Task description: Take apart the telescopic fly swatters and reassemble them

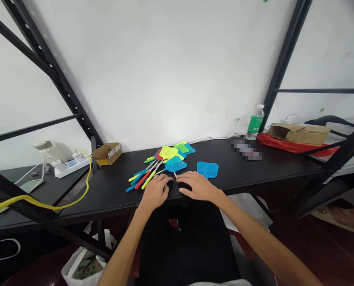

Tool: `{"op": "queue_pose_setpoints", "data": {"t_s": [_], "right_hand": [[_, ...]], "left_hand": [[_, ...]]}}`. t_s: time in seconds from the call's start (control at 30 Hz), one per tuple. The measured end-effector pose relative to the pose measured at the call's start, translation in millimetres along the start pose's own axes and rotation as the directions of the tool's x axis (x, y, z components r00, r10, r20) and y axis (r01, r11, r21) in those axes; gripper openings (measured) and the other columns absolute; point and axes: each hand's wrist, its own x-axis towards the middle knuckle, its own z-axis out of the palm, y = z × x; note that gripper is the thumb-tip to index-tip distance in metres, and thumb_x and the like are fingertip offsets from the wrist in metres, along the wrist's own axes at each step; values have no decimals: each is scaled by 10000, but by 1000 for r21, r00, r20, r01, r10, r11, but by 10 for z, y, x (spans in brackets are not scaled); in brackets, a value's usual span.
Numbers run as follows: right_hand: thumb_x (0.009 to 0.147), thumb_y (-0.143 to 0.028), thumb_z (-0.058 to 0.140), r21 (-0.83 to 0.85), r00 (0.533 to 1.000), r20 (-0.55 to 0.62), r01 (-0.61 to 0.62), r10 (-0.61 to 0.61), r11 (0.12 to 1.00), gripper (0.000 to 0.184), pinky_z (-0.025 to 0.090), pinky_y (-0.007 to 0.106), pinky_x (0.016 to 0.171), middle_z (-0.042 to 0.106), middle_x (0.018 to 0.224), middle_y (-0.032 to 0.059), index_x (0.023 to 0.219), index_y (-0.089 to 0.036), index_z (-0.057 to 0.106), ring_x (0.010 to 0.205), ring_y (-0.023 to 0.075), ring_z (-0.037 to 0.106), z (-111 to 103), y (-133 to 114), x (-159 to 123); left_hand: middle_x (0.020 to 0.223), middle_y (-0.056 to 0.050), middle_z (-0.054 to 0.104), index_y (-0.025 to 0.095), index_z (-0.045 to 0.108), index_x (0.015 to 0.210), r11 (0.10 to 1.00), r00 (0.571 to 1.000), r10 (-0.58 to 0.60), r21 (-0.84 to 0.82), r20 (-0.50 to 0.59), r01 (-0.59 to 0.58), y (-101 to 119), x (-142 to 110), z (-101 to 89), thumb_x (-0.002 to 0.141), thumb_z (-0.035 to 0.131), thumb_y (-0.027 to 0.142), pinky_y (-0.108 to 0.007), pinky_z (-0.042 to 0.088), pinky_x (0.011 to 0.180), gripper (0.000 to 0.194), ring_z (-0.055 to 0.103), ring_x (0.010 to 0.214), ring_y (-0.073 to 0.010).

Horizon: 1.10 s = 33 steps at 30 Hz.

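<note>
Several plastic fly swatters (168, 159) in yellow, green, red and blue lie in an overlapping pile on the black desk (248, 169), their handles pointing toward me. Both hands rest palm down at the desk's front edge. My left hand (155, 191) lies just in front of the swatter handles. My right hand (195, 186) sits beside it, fingertips near a thin metal shaft (175, 175) below a blue swatter head (175, 163). Neither hand clearly grips anything. A separate blue swatter head (207, 169) lies to the right, its handle hidden behind my right hand.
A cardboard box (107, 153) stands left of the pile, and a water bottle (255, 123) stands at the back. A power strip (71, 165) and yellow cable (89, 174) lie left. A paper bag (299, 133) rests on red plastic. Black shelf posts frame both sides.
</note>
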Motion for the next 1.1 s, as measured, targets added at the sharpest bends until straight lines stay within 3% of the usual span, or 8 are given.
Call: {"op": "queue_pose_setpoints", "data": {"t_s": [0.1,0.27,0.4,0.53,0.8,0.93,1.1], "right_hand": [[973,-330,530,2,997,-41,-71,71,997,195,467,358,867,702,1013,67,1004,-200,672,966,223,602,-9,-9,1],[945,-333,588,2,999,-44,-2,2,1000,175,445,356,924,674,1152,65,1046,-214,668,1073,231,575,-11,-19,0],[954,-314,569,-52,991,-45,-125,123,991,141,457,342,818,674,966,60,912,-205,649,909,216,585,23,-1,7],[924,-301,616,-111,977,-63,-209,203,972,183,452,377,873,670,1041,86,1069,-196,655,967,246,584,72,38,18],[963,-282,561,-90,956,-60,-292,287,952,159,439,361,818,654,912,80,865,-189,645,888,233,576,83,113,37],[1000,-249,434,36,926,-103,-361,363,932,161,415,345,730,646,894,73,935,-189,569,830,227,582,85,159,26],[985,-289,377,438,841,-218,-369,495,820,142,383,310,617,569,720,-13,1058,-204,465,613,174,524,111,311,30]], "left_hand": [[1122,-60,668,240,660,1156,1000,1000,-1,-7,-1,1,7,4,-8,879,442,80,-379,464,875,387,619,1002,-238],[1126,-63,668,239,664,1147,1000,1000,-3,3,1,3,12,1,-12,877,442,87,-376,469,867,382,619,994,-235],[1126,-60,669,246,661,1158,1000,1000,-9,11,-7,9,14,-8,-8,881,439,85,-373,477,851,390,621,987,-234],[1125,-61,670,250,658,1172,1000,1000,-8,8,-14,8,12,-7,-4,881,450,86,-372,482,865,393,623,994,-234],[1148,-65,672,232,661,1159,1000,1000,-12,2,-6,12,13,0,-16,878,443,79,-386,482,910,387,624,1042,-242],[1170,-55,673,238,651,1178,1000,1000,-21,-5,1,21,31,-4,-42,874,442,73,-377,485,907,404,624,1047,-239],[1194,-55,667,252,620,1238,1000,999,-31,-6,-30,31,34,-14,-42,875,441,76,-366,490,898,442,628,1035,-232]]}}
